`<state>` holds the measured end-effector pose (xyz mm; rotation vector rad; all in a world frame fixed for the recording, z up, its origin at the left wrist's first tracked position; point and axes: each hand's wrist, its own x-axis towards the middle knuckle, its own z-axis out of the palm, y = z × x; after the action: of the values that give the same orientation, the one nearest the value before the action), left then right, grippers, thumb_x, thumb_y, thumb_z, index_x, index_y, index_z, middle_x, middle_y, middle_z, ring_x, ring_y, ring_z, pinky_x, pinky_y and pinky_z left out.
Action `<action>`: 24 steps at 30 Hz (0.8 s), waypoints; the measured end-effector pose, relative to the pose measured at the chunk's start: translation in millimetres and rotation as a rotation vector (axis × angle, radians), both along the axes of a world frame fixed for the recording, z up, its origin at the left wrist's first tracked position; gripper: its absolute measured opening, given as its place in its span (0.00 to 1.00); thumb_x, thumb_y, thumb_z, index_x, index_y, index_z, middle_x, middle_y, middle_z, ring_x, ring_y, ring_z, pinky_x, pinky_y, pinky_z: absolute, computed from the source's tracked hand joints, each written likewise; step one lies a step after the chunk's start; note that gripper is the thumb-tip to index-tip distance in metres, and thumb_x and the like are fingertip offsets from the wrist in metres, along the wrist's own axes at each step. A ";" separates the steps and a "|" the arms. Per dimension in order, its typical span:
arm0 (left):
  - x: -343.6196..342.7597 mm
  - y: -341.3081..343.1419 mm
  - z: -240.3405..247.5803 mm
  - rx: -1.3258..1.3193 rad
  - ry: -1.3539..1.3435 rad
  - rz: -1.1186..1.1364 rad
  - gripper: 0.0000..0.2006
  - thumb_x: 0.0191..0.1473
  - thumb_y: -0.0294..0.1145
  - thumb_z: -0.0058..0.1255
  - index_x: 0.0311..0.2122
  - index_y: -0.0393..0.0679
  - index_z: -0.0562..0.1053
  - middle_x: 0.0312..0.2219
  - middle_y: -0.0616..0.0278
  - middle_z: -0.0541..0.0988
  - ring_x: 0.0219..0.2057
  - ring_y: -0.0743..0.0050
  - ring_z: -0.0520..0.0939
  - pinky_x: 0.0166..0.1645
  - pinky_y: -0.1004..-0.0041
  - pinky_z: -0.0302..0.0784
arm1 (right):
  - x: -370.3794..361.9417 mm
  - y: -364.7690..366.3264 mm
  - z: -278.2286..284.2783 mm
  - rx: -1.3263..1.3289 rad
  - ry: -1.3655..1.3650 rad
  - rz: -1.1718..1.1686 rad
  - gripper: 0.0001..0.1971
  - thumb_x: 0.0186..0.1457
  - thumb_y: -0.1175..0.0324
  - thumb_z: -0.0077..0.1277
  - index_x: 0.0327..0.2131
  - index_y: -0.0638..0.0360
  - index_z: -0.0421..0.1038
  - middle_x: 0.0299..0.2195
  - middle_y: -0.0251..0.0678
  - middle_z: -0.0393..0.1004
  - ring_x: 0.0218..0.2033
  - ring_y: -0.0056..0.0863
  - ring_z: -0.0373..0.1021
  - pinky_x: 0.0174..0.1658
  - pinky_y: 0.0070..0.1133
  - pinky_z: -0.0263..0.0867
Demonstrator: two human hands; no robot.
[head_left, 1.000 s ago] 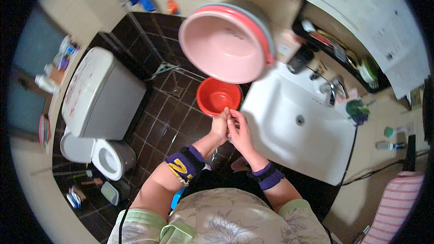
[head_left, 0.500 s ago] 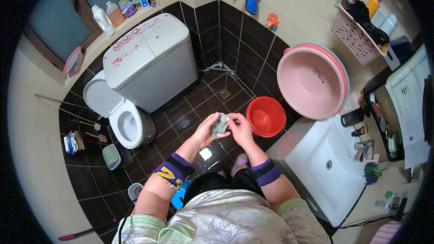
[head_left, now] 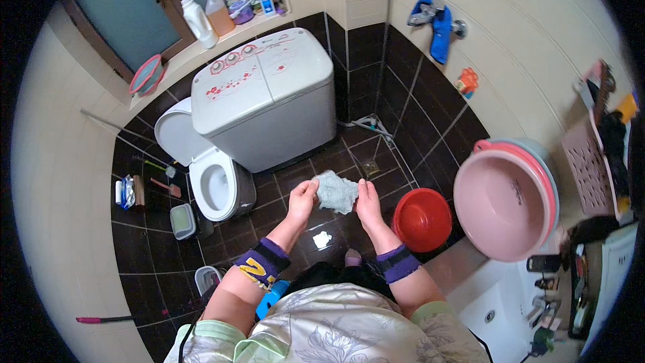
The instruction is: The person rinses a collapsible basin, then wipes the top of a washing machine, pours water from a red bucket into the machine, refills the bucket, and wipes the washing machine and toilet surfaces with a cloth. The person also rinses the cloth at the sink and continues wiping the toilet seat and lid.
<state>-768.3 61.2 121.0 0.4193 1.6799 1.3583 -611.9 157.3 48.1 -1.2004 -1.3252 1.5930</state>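
Observation:
A small grey-green cloth (head_left: 337,192) is stretched out between my two hands, above the dark tiled floor. My left hand (head_left: 303,200) pinches its left edge, thumb on top. At the opposite edge my right hand (head_left: 367,203) grips it the same way. The cloth looks crumpled and its lower edge hangs uneven. Just right of my right hand, a red bucket (head_left: 422,220) stands on the floor.
A white washing machine (head_left: 269,101) stands ahead, with an open toilet (head_left: 218,189) to its left. Pink basins (head_left: 500,202) lean at the right above a white sink (head_left: 494,309). Bottles (head_left: 199,22) line the window sill. A blue object (head_left: 272,300) lies beside my left leg.
The bunched cloth has been opened out, and my hands have moved apart to its two edges. My view has turned left, so the room appears shifted to the right.

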 end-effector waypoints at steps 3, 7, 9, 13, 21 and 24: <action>-30.0 8.9 -13.0 0.230 0.222 0.111 0.13 0.64 0.40 0.50 0.34 0.42 0.77 0.25 0.75 0.76 0.26 0.87 0.70 0.31 0.81 0.64 | -28.9 16.6 2.3 -0.019 0.041 0.015 0.17 0.70 0.54 0.39 0.41 0.59 0.67 0.33 0.31 0.74 0.29 0.15 0.66 0.33 0.18 0.66; -85.1 5.1 -21.9 0.207 0.355 0.269 0.13 0.65 0.36 0.47 0.38 0.36 0.76 0.28 0.67 0.80 0.29 0.81 0.76 0.37 0.74 0.72 | -71.7 28.5 13.1 -0.359 0.112 0.198 0.14 0.69 0.54 0.40 0.45 0.54 0.64 0.35 0.34 0.76 0.27 0.14 0.69 0.33 0.18 0.71; -111.6 1.0 -24.0 0.168 0.559 0.252 0.13 0.65 0.36 0.46 0.41 0.36 0.76 0.27 0.62 0.80 0.29 0.76 0.77 0.38 0.71 0.74 | -102.3 30.4 18.6 -0.396 0.095 0.227 0.13 0.69 0.56 0.42 0.46 0.54 0.64 0.36 0.34 0.76 0.27 0.16 0.69 0.33 0.19 0.72; -171.1 -8.4 -29.2 0.123 0.584 0.257 0.13 0.65 0.37 0.46 0.43 0.38 0.75 0.28 0.56 0.80 0.30 0.74 0.79 0.38 0.69 0.75 | -175.4 24.4 25.2 -0.490 -0.015 0.449 0.19 0.68 0.54 0.42 0.55 0.54 0.62 0.47 0.41 0.74 0.42 0.29 0.74 0.42 0.26 0.75; -279.7 -26.5 -47.3 0.200 -0.364 0.125 0.18 0.67 0.37 0.42 0.60 0.46 0.66 0.44 0.65 0.78 0.41 0.76 0.78 0.46 0.72 0.74 | -362.0 -27.5 6.3 -0.799 0.186 0.658 0.29 0.69 0.42 0.30 0.57 0.55 0.64 0.50 0.36 0.73 0.46 0.29 0.72 0.45 0.31 0.71; -333.5 -35.2 -50.0 -0.030 -0.351 0.142 0.24 0.67 0.37 0.41 0.67 0.48 0.59 0.53 0.63 0.74 0.49 0.71 0.74 0.47 0.63 0.74 | -420.9 -40.7 -7.3 -0.749 0.145 0.578 0.27 0.69 0.46 0.35 0.54 0.59 0.67 0.47 0.37 0.74 0.44 0.30 0.72 0.44 0.28 0.70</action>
<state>-1101.8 26.0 71.0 0.0383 1.4562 1.4135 -1032.8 116.6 40.7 -1.1149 -1.0506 2.6983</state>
